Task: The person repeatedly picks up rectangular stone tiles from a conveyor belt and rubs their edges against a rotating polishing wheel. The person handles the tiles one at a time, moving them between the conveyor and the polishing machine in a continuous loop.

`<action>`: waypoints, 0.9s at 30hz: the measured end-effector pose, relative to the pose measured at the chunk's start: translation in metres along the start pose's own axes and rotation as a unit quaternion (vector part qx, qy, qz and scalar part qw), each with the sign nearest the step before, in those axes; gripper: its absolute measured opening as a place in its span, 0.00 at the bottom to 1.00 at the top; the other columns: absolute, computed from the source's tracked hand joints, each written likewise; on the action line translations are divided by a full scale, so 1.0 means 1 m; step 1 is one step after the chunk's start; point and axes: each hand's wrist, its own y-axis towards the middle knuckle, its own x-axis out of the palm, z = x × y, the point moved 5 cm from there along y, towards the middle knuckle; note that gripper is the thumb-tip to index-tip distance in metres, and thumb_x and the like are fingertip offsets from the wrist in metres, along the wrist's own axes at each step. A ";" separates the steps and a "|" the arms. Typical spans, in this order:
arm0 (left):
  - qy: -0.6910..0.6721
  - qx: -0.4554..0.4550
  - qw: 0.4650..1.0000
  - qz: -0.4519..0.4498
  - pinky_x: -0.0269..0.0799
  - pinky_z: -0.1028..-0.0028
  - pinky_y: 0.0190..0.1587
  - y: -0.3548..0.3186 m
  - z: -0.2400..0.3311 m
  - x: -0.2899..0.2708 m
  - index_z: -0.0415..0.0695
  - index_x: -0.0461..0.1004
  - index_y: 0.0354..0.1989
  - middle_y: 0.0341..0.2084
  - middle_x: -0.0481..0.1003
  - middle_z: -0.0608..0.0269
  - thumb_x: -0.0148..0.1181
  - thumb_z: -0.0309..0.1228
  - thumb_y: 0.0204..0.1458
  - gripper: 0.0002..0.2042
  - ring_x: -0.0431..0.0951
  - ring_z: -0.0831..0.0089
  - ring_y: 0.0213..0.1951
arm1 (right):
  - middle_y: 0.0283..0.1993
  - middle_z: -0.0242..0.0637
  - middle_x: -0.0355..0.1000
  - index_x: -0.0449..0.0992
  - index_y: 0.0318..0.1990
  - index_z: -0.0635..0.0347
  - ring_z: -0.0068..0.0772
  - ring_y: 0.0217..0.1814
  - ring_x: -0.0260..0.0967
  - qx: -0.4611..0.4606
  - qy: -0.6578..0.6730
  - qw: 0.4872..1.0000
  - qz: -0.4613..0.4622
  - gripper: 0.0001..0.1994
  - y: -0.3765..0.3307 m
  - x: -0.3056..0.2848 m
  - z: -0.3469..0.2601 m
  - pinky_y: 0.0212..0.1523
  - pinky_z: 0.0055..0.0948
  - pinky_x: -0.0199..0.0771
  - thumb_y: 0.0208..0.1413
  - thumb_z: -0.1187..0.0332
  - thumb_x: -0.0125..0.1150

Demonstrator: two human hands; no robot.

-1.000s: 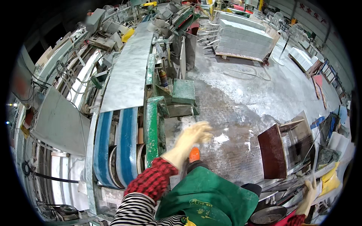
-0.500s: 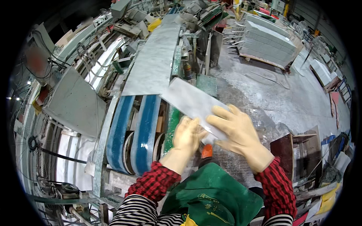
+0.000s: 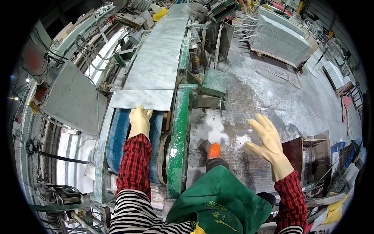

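A white marble tile with grey veining lies crosswise over the blue conveyor belts, its far edge up against a row of similar marble slabs. At the middle of its near edge, my left hand, in a cream rubber glove, has its fingers closed on the tile; the undersides of those fingers are hidden. Off to the right, my right hand, gloved alike, hangs in the air over the floor with fingers spread and nothing in it.
A green machine rail runs along the belt's right side, with a green box beyond it. Stacked tiles on a pallet stand back right. A brown wooden cabinet is near right. A fan stands at left.
The tile, earlier held in both hands over the rail, now rests on the belts to the left. My left hand went with it; my right hand let go and moved right.
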 end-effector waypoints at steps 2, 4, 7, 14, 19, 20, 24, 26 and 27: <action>-0.025 -0.003 0.999 -0.020 0.82 0.61 0.51 0.027 -0.016 -0.008 0.30 0.65 0.57 0.55 0.75 0.40 0.50 0.28 0.67 0.15 0.81 0.51 0.53 | 0.74 0.56 0.63 0.73 0.67 0.53 0.63 0.77 0.59 0.056 0.003 0.998 0.007 0.40 -0.027 0.006 0.033 0.75 0.51 0.61 0.41 0.65 0.81; 0.014 -0.023 1.000 -0.003 0.79 0.61 0.59 0.024 -0.025 0.016 0.29 0.64 0.60 0.58 0.75 0.41 0.50 0.30 0.68 0.19 0.78 0.51 0.58 | 0.74 0.55 0.63 0.73 0.67 0.54 0.60 0.77 0.59 0.099 -0.001 0.995 0.027 0.40 -0.060 0.001 0.060 0.76 0.49 0.61 0.42 0.67 0.82; -0.031 -0.116 0.992 0.024 0.71 0.63 0.67 0.054 -0.070 0.040 0.38 0.63 0.67 0.62 0.75 0.51 0.51 0.32 0.68 0.21 0.75 0.60 0.63 | 0.74 0.54 0.64 0.72 0.67 0.55 0.58 0.76 0.61 0.179 -0.011 0.982 0.060 0.40 -0.111 -0.011 0.086 0.75 0.47 0.63 0.42 0.70 0.81; 0.681 0.126 0.689 -0.214 0.71 0.68 0.56 0.090 -0.037 0.009 0.52 0.68 0.64 0.54 0.78 0.60 0.47 0.41 0.69 0.18 0.79 0.67 0.55 | 0.74 0.52 0.64 0.72 0.68 0.54 0.53 0.77 0.62 0.242 0.065 0.964 0.090 0.37 -0.166 -0.011 0.116 0.76 0.44 0.61 0.47 0.75 0.76; 0.869 0.254 0.367 -0.213 0.77 0.63 0.36 0.031 0.025 0.023 0.41 0.75 0.53 0.40 0.82 0.41 0.40 0.46 0.71 0.22 0.84 0.60 0.42 | 0.74 0.51 0.65 0.71 0.70 0.51 0.51 0.77 0.62 0.244 0.068 0.960 0.119 0.37 -0.197 -0.004 0.137 0.76 0.44 0.62 0.49 0.76 0.75; 0.746 0.096 0.623 -0.217 0.74 0.65 0.31 0.052 0.020 0.001 0.39 0.76 0.51 0.32 0.81 0.46 0.44 0.46 0.70 0.22 0.80 0.62 0.32 | 0.74 0.51 0.65 0.71 0.70 0.51 0.51 0.76 0.62 0.246 0.060 0.960 0.121 0.37 -0.205 -0.004 0.139 0.76 0.44 0.62 0.49 0.76 0.75; 0.756 0.139 0.599 -0.223 0.73 0.65 0.28 0.050 0.011 0.015 0.40 0.79 0.42 0.29 0.80 0.53 0.48 0.36 0.68 0.15 0.79 0.64 0.30 | 0.74 0.52 0.65 0.73 0.68 0.53 0.52 0.76 0.62 0.345 -0.018 0.932 0.108 0.34 -0.270 -0.015 0.166 0.76 0.42 0.62 0.51 0.70 0.75; 0.751 0.254 0.549 -0.264 0.73 0.66 0.29 0.070 0.002 0.006 0.44 0.76 0.40 0.28 0.77 0.59 0.48 0.37 0.70 0.12 0.78 0.67 0.31 | 0.72 0.53 0.67 0.74 0.67 0.54 0.52 0.74 0.65 0.388 -0.073 0.912 0.111 0.33 -0.322 -0.025 0.177 0.75 0.41 0.64 0.52 0.64 0.75; 0.584 0.199 0.726 -0.302 0.73 0.67 0.30 0.090 -0.002 -0.016 0.45 0.74 0.40 0.28 0.76 0.61 0.48 0.37 0.71 0.11 0.77 0.68 0.31 | 0.70 0.54 0.70 0.74 0.67 0.55 0.53 0.72 0.68 0.404 -0.097 0.901 0.124 0.32 -0.353 -0.030 0.181 0.73 0.42 0.67 0.52 0.63 0.75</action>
